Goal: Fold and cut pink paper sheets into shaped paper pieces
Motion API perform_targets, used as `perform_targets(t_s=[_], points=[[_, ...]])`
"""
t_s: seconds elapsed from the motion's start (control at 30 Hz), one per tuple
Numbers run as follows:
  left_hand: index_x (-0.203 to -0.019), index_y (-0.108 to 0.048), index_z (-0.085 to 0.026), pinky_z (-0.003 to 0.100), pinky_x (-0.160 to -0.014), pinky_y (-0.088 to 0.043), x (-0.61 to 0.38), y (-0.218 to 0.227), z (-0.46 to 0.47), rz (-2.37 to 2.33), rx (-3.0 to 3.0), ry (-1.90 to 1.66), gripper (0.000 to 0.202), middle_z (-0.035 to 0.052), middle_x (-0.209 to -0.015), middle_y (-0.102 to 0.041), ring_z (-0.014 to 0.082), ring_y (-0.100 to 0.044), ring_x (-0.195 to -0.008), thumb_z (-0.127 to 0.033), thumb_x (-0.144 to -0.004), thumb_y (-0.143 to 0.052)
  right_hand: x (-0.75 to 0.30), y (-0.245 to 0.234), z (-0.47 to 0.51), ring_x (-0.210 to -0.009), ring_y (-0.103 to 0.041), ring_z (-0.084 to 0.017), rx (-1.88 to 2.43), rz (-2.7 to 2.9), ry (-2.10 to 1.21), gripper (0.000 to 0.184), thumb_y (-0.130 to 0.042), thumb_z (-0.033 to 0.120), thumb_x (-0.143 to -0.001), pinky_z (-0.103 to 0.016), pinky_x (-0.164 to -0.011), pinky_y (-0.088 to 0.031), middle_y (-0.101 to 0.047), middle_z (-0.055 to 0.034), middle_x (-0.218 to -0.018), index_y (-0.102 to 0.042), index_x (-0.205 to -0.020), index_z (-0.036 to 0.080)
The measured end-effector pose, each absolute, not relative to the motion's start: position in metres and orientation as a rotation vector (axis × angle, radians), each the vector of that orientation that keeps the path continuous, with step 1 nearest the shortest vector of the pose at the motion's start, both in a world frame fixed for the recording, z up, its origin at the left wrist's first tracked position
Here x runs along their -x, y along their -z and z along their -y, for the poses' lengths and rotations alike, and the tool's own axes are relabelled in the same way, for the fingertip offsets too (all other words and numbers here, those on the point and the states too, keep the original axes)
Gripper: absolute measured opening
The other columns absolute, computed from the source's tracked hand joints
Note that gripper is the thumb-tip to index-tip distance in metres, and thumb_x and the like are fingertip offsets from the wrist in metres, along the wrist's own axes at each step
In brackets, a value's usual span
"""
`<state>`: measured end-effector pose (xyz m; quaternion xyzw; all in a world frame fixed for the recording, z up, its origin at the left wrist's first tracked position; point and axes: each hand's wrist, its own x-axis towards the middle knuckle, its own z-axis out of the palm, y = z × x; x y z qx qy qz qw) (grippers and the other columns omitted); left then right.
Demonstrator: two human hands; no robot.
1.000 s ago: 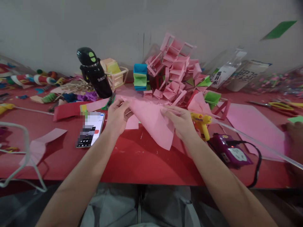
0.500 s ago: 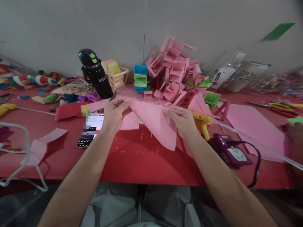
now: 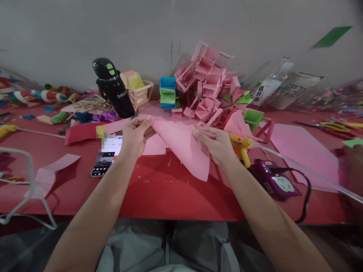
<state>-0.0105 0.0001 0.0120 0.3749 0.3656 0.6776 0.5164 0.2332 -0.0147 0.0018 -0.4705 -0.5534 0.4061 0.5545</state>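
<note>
Hands both clamp the pink paper sheet (image 3: 184, 145), which is lifted just above the red table (image 3: 159, 196), in front of the pile of folded pink paper frames (image 3: 208, 87). Left hand (image 3: 136, 136) pinches the far-left corner, fingers curled tight on the edge. Right hand (image 3: 217, 145) grips the right side, thumb on top. Looks like 2 grips at opposite ends hold it stretched instead of flopping. Long axis runs left-right between them, and 1 loose corner points down toward the person. Phone (image 3: 109, 155) lies just left, yellow glue gun (image 3: 241, 148) just right.
</note>
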Motion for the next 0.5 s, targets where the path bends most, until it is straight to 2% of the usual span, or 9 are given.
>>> perform_targets(t_s=[0.17,0.27,0.4,0.5], points=[[-0.067,-0.055,-0.020,0.036,-0.077,-0.062,0.010,-0.012,0.000,-0.901,-0.904,-1.613,0.041,-0.0022,-0.068,-0.066,0.0147,-0.068,-0.066,-0.040,-0.066,-0.090,-0.234,-0.002,0.016,-0.087,-0.071,-0.021,1.126,1.332,-0.958,0.025,-0.086,0.043,-0.069,-0.038,-0.085,-0.057,-0.078,-0.0030,-0.090,-0.081,-0.086,0.025],[-0.070,-0.058,-0.020,0.037,-0.076,-0.062,0.013,-0.012,-0.002,-0.911,-0.868,-1.618,0.040,0.0003,-0.070,-0.068,0.0184,-0.071,-0.071,-0.049,-0.069,-0.086,-0.234,-0.002,0.015,-0.086,-0.071,-0.020,1.103,1.317,-0.979,0.025,-0.086,0.041,-0.069,-0.037,-0.086,-0.056,-0.078,-0.0031,-0.090,-0.081,-0.086,0.025],[-0.078,-0.066,-0.019,0.040,-0.078,-0.062,0.021,-0.015,-0.005,-0.922,-0.834,-1.591,0.048,0.0064,-0.077,-0.073,0.0248,-0.074,-0.082,-0.067,-0.075,-0.073,-0.235,-0.002,0.014,-0.083,-0.071,-0.019,1.069,1.248,-1.031,0.023,-0.087,0.038,-0.066,-0.035,-0.083,-0.056,-0.079,-0.0030,-0.089,-0.082,-0.085,0.024],[-0.091,-0.070,-0.017,0.041,-0.086,-0.061,0.025,-0.019,-0.003,-0.878,-0.896,-1.533,0.051,0.0101,-0.094,-0.076,0.0257,-0.074,-0.092,-0.067,-0.081,-0.067,-0.235,-0.002,0.013,-0.079,-0.070,-0.019,1.081,1.215,-1.051,0.027,-0.088,0.039,-0.063,-0.034,-0.078,-0.057,-0.078,-0.0034,-0.085,-0.081,-0.084,0.023]])
